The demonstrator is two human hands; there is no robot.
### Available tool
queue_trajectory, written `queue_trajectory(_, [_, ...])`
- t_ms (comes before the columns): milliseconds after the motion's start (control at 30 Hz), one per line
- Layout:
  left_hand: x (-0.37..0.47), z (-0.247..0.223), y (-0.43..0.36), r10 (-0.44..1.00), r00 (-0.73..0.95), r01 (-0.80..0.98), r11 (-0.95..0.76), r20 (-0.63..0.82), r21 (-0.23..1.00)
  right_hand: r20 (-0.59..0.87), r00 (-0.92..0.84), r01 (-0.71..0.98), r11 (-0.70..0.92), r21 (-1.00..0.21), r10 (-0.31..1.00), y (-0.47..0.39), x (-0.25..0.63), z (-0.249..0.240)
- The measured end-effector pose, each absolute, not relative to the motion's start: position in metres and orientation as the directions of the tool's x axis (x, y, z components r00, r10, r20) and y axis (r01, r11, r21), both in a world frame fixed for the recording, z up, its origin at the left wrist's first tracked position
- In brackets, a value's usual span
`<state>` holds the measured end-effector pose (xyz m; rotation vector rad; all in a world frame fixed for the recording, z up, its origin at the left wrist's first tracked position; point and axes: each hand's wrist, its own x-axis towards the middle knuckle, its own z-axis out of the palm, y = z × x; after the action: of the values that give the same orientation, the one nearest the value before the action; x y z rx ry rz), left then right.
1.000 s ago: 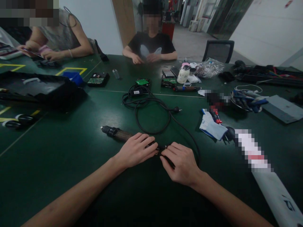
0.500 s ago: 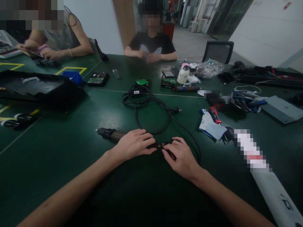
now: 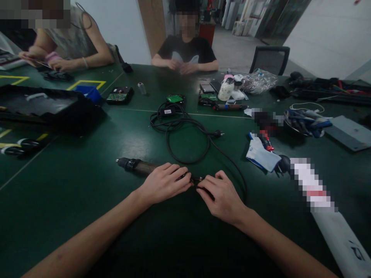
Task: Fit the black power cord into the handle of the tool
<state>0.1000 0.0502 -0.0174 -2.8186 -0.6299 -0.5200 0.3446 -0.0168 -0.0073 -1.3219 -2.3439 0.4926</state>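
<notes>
Where the two bare hands nearly meet at the near middle of the green table [image 3: 139, 135], the electric screwdriver [image 3: 143, 167] lies lengthwise, its nose pointing left as the wearer sees it. Barrel: slim, brown and dull; front collar: black, ridged, ending in a small bright metal tip. Rear end: under the fingers, detail hidden.

Left hand [image 3: 168, 182]: palm down, fingers curled over the rear part of the screwdriver, gripping it. Right hand [image 3: 223, 195]: thumb and fingers pinched round a small dark part [image 3: 209, 189] — mostly covered, kind not readable from where I stand. Between the fingertips, small copper-coloured bits [image 3: 200, 178] show; whether they join the two sides, cannot tell.

Beyond the hands: a black power cable [image 3: 188, 161] in loose loops, its plug [image 3: 218, 133] lying to the right and one run passing down behind the right hand. A black adapter box [image 3: 167, 111] with a white label sits among the coils, just in front of a green circuit board [image 3: 175, 99]. To the right — a white-and-blue glove [image 3: 262, 155], beside a red-handled tool [image 3: 267, 141].
</notes>
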Motion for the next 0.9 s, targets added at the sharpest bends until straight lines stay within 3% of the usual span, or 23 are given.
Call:
queue_trajectory(300, [0.1056, -0.0225, 0.0474, 0.413, 0.829, 0.443, -0.896, 0.377, 0.007, 0.153, -0.41, 0.758, 0.429, -0.491, 0.899, -0.0163, 0.3439, -0.0095])
queue_trajectory(600, [0.104, -0.0199, 0.0476, 0.393, 0.844, 0.403, -0.914, 0.365, 0.054, 0.105, -0.457, 0.786, 0.457, -0.417, 0.883, -0.0166, 0.337, -0.003])
queue_trajectory(900, [0.1063, -0.0183, 0.0464, 0.401, 0.838, 0.4, -0.913, 0.37, 0.083, 0.086, -0.472, 0.783, 0.462, -0.418, 0.878, -0.0165, 0.3371, -0.0015])
